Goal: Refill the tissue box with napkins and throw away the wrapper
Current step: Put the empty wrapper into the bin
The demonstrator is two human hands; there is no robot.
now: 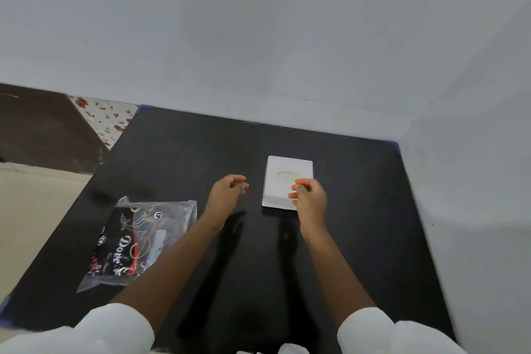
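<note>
A white tissue box (280,169) with an oval slot on top sits toward the back right of the black table (359,224). My right hand (309,197) hovers over the box's near right corner, fingers curled, with nothing visible in it. Just left of the box, my left hand (227,191) hangs above the table with its fingers loosely curled and empty. The wrapper (138,241), a clear plastic pack with black, red and gold print, lies flat at the table's left front, apart from both hands.
Grey walls (287,37) close the table in at the back and on the right. To the left of the table there is a beige floor (34,210), a dark brown object (43,129) and a red-flowered cloth (106,118).
</note>
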